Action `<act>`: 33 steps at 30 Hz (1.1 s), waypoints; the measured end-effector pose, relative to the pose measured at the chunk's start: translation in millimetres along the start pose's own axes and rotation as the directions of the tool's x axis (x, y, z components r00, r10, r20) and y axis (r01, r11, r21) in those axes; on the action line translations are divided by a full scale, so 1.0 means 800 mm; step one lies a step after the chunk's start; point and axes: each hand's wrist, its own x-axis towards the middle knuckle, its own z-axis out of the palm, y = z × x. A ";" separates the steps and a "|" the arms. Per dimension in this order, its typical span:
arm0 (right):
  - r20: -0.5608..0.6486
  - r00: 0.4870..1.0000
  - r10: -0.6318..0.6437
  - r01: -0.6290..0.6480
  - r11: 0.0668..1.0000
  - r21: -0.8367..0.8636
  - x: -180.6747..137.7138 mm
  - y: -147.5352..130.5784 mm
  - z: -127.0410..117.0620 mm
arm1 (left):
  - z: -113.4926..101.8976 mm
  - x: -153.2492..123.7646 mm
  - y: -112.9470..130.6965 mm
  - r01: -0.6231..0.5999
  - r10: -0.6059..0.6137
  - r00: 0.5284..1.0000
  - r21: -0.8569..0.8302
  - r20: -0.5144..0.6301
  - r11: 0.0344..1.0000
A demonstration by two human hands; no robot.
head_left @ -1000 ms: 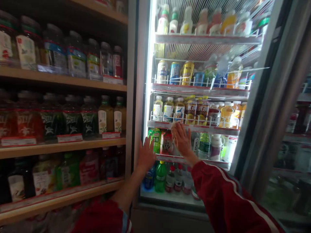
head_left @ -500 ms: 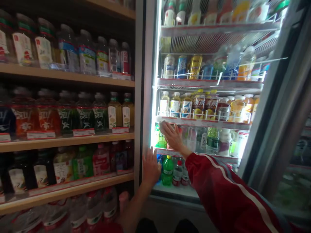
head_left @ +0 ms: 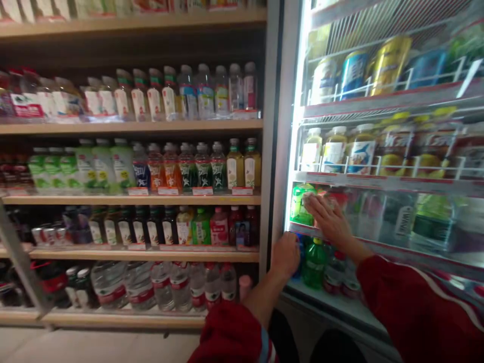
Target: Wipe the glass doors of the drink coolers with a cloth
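Left hand (head_left: 286,254): fingers now curl, against their earlier spread; view swings toward the shelving. Fingers narrow, beside an upright grey metal cooler frame (head_left: 272,126); whether they grip anything cannot be told. Bright green labelled drink container (head_left: 297,204): stands on a cooler shelf, left of and partly behind the right fingertips. Right hand (head_left: 328,219): fingers extended, close together; anything beneath them cannot be told. Materials: smooth pale wooden shelves (head_left: 132,200); glossy, rounded green plastic bottle (head_left: 313,264), below the right hand; blurred clear plastic bottles (head_left: 372,209), farther right. Edges: straight red-lined shelf edge (head_left: 340,180), just above the right hand. Open room: a modest gap between the hands.
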 end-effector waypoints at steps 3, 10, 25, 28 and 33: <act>0.051 0.997 -0.061 0.064 0.997 -0.053 -0.017 0.003 -0.010 | -0.003 0.004 0.011 0.035 -0.036 0.999 0.016 0.015 0.999; 0.032 0.991 0.129 -0.126 0.988 -0.084 -0.053 0.036 -0.035 | 0.011 0.010 0.046 -0.052 0.051 0.999 0.038 0.013 0.998; 0.021 0.984 0.176 -0.173 0.980 -0.101 -0.109 0.026 -0.020 | 0.059 0.031 0.042 -0.208 0.263 0.945 0.266 -0.193 0.941; -0.051 0.958 0.284 -0.288 0.952 -0.107 -0.101 0.031 -0.019 | 0.069 0.031 0.034 -0.216 0.274 0.940 0.267 -0.203 0.939; 0.018 0.972 0.233 -0.230 0.967 -0.113 -0.120 0.012 -0.009 | 0.078 0.030 0.036 -0.232 0.281 0.949 0.286 -0.141 0.930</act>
